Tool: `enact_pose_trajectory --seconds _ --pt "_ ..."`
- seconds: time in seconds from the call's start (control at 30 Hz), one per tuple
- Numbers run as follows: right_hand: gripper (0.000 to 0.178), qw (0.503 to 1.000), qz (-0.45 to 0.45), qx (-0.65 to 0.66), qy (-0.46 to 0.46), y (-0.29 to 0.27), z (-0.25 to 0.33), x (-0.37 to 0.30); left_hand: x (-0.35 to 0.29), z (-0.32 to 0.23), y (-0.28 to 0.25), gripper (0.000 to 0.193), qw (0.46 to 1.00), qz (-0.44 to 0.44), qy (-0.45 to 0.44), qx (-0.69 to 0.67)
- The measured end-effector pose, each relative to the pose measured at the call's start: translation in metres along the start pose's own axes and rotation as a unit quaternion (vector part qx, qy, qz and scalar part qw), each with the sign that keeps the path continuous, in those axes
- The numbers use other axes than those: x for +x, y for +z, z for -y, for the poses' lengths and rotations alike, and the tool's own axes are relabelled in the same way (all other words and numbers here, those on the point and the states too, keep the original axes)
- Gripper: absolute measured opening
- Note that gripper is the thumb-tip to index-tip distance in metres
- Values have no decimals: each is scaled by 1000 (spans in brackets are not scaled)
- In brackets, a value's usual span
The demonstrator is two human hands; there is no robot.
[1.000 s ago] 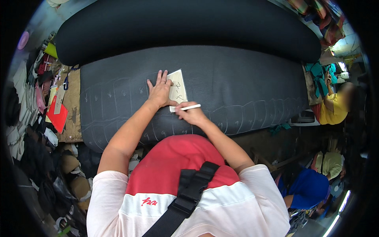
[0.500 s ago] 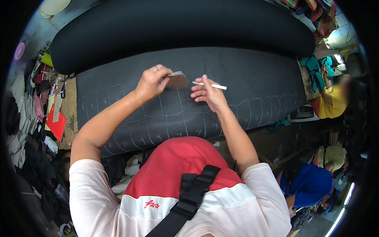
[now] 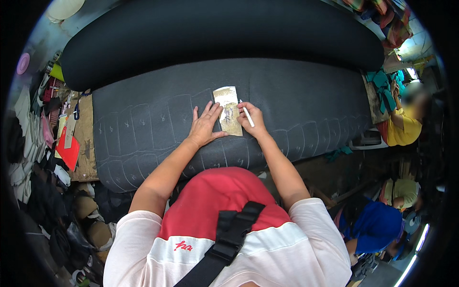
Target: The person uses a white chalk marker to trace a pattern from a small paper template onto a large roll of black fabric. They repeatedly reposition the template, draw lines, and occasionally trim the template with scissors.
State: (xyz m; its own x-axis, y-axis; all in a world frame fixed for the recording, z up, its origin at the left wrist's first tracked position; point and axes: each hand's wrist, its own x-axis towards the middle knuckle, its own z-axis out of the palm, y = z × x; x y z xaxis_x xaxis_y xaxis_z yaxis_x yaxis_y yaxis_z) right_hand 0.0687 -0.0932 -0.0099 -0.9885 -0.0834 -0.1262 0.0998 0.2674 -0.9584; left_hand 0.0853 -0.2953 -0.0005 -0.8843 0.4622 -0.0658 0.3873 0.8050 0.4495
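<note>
Flat on the dark grey fabric (image 3: 306, 91) lies a small, worn, tan-and-white template (image 3: 228, 112) with a slightly curved top edge. My left hand (image 3: 206, 125) presses it from the left, fingers spread, the fingertips on its left edge and the thumb near its lower end. Along the template's right edge, my right hand (image 3: 253, 119) grips a white marking pencil (image 3: 246, 116), its tip close to the template's upper right side. Rows of pale outlines with small marks run across the fabric to the left, below and to the right of my hands.
A big dark fabric roll (image 3: 220, 33) lies along the far side of the table. At left, a wooden table end (image 3: 86, 138) holds a red card (image 3: 68, 149) and scissors (image 3: 76, 112). A person in yellow (image 3: 404, 125) and another in blue (image 3: 375, 225) are at right.
The template has come down from the air onto the fabric. My left hand has gone from pinching it to pressing it with spread fingers, and my right hand has brought the pencil to its edge.
</note>
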Motion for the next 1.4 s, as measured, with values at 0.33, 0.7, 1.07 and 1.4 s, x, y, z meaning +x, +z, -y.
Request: enact_pose_trajectory --seconds 0.33,0.7,1.07,1.4 --pt "29 986 38 -154 -55 -3 15 1 2 9 10 80 999 -11 -8 -34" --pt "21 989 -50 -104 -93 28 37 75 3 8 10 78 999 -7 -18 -31" --pt "11 973 -151 -140 -103 13 24 80 2 6 8 75 999 -14 -28 -38" --pt "12 962 -29 -255 -95 -7 26 -58 3 7 12 72 999 -21 -18 -24"
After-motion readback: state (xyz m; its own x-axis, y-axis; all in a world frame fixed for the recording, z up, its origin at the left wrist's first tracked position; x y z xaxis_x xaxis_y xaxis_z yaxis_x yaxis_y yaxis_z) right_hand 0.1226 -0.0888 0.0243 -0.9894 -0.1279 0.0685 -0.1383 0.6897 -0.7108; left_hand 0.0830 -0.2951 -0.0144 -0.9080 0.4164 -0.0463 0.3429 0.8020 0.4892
